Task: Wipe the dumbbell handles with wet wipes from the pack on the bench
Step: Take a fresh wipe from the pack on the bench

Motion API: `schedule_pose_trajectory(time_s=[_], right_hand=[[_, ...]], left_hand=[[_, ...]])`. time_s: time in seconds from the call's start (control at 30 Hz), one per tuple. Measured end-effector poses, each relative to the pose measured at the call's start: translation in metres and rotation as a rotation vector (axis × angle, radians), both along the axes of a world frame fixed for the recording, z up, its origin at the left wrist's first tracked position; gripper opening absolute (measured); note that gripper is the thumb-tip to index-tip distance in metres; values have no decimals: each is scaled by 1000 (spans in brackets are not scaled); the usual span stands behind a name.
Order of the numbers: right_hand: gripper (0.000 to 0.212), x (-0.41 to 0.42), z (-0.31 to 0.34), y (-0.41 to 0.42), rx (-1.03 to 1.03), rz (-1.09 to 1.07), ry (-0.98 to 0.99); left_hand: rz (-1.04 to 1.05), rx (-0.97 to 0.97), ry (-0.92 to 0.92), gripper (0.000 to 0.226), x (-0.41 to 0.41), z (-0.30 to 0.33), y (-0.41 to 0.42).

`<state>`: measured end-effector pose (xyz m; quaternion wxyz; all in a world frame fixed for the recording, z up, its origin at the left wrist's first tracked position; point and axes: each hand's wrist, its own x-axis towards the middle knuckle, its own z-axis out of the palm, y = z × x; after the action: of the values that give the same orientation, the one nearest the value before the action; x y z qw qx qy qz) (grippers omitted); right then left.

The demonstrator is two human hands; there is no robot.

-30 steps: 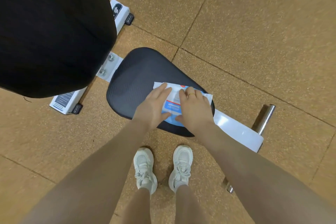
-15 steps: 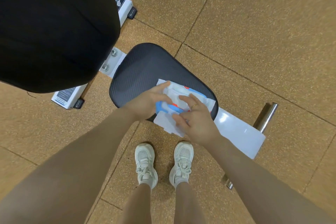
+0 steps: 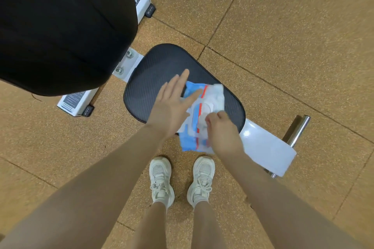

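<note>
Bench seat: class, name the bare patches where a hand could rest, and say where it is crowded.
The bench seat is bare along its far rounded edge and on its left side, between the left hand and the bolted bracket. The near right part is crowded: the wipes pack and the right hand cover it.

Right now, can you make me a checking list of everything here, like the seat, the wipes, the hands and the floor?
Surface: black bench seat pad on a white frame.
Job's things: blue and white wet wipe pack on the seat's near edge, partly overhanging it; no dumbbells in view.
Clutter: nothing seen.
Hands: left hand lies flat with straight fingers on the pack; right hand has curled fingers at the pack's top, seemingly pinching a flap or wipe; blur hides which.
Cables: nothing seen.
Surroundings: tan speckled floor tiles, black backrest pad, chrome bar, white sneakers.
</note>
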<state>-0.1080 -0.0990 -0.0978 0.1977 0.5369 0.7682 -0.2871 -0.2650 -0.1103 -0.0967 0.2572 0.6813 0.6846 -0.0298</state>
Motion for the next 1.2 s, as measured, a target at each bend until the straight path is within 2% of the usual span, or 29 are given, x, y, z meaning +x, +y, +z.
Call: schedule_pose_trajectory(time_s=[0.07, 0.13, 0.17, 0.23, 0.3, 0.4, 0.57, 0.7, 0.9, 1.03, 1.2], right_hand=[[23, -6, -2, -12, -56, -8, 5], [26, -12, 4, -14, -40, 76, -45], [31, -13, 8, -12, 49, 142, -43], [40, -15, 8, -5, 240, 307, -63], [31, -16, 7, 6, 395, 485, -40], [31, -15, 4, 15, 362, 656, -11], [33, -20, -2, 29, 372, 754, 25], [40, -15, 0, 37, 361, 698, 47], [40, -10, -10, 39, 404, 834, 97], [34, -16, -10, 40, 424, 864, 17], [41, -19, -10, 48, 201, 926, -105]], left_hand=[[374, 22, -51, 74, 8, 2, -1], [770, -163, -165, 74, 10, 2, 0], [879, -250, -246, 66, 10, -1, -1], [810, -297, -291, 38, 11, -4, -4], [618, -208, -233, 19, 10, -4, -5], [504, -77, -215, 19, 11, -6, 4], [503, 31, -376, 22, 5, -12, 10], [463, -4, -385, 28, 5, -14, -1], [599, -48, -371, 16, 7, -15, 1], [615, -48, -335, 16, 8, -16, 2], [574, -7, -324, 16, 7, -20, -1]])
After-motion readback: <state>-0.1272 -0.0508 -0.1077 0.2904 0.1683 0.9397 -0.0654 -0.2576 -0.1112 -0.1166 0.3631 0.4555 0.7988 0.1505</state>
